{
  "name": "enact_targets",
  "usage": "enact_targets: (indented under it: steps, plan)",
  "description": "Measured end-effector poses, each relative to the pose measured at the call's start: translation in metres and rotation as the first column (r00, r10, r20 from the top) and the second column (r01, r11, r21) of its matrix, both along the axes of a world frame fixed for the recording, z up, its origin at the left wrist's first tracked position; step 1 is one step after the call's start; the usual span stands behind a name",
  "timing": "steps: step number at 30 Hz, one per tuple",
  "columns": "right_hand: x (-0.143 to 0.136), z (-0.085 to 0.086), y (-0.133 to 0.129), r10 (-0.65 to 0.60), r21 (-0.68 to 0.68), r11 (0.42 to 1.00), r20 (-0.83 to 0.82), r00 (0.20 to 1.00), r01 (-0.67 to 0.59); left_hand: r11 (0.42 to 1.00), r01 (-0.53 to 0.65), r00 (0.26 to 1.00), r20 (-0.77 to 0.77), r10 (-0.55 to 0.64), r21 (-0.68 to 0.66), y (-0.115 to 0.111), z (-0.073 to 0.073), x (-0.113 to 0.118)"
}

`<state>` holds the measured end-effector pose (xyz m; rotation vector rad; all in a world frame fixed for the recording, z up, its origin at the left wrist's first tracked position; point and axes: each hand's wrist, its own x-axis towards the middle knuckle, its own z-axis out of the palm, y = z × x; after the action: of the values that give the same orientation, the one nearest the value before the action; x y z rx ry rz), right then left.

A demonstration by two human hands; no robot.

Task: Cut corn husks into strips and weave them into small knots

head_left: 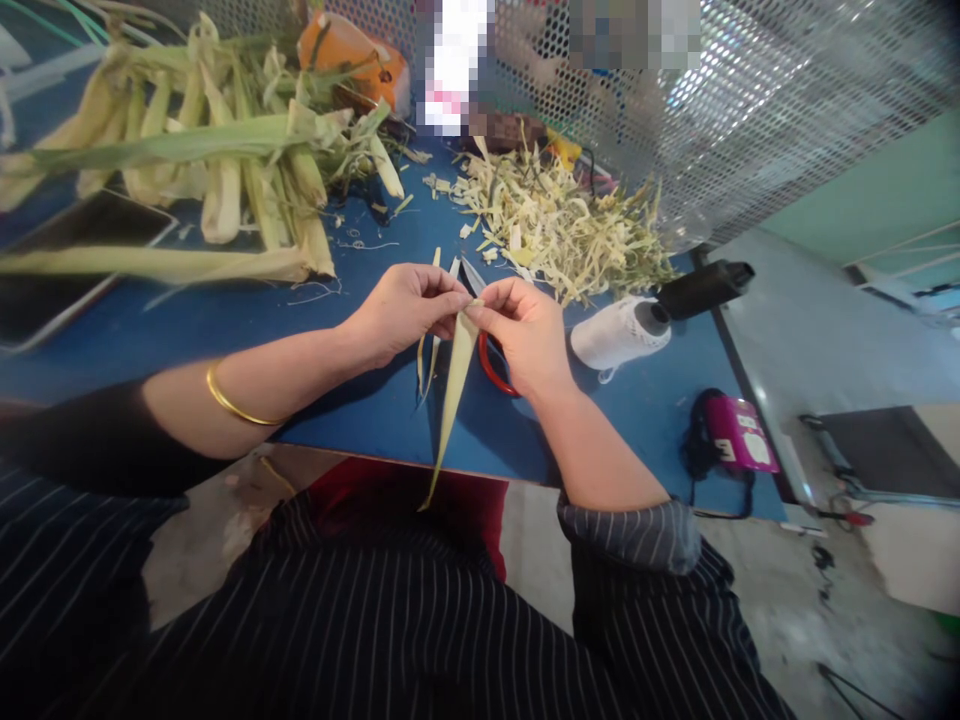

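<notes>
My left hand (415, 308) and my right hand (526, 330) meet over the front of the blue table. Both pinch the top end of a pale green, tapering leaf strip (456, 385), perhaps a husk, which hangs point-down past the table edge. Beneath my hands lies a pair of scissors (499, 366) with red handles, its blades pointing away and partly hidden. Thin leaf strips (424, 365) show beside my left fingers. To the right of my right hand, a cone of white thread (616, 334) lies on its side.
Stacked leafy stalks (225, 170) cover the back left, beside a dark flat tablet-like device (75, 255). A heap of shredded strips (555, 225) sits at the back against a perforated metal screen (787, 90). A purple box (750, 435) with a black cable is near the right edge.
</notes>
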<state>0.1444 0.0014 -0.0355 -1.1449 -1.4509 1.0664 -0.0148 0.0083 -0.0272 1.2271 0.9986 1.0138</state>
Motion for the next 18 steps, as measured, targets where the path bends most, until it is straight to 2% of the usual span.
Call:
enact_targets:
  steps: [5, 11, 18]
  plan:
    - [-0.0005, 0.0004, -0.0012, -0.027, 0.095, 0.995, 0.057, 0.998, 0.022, 0.999, -0.018, 1.000, 0.008, 0.018, -0.027, -0.0005, 0.0016, 0.0013]
    - [-0.0020, -0.0030, -0.0006, 0.047, -0.004, 0.999, -0.046, 0.998, -0.047, 0.999, -0.046, 0.999, 0.004, 0.046, 0.016, 0.0004, 0.0029, 0.0012]
    - [-0.0020, -0.0051, -0.0015, 0.000, 0.092, 0.996, -0.005, 1.000, 0.000, 0.998, -0.050, 0.998, 0.033, 0.051, -0.038, 0.0006, 0.0036, 0.0037]
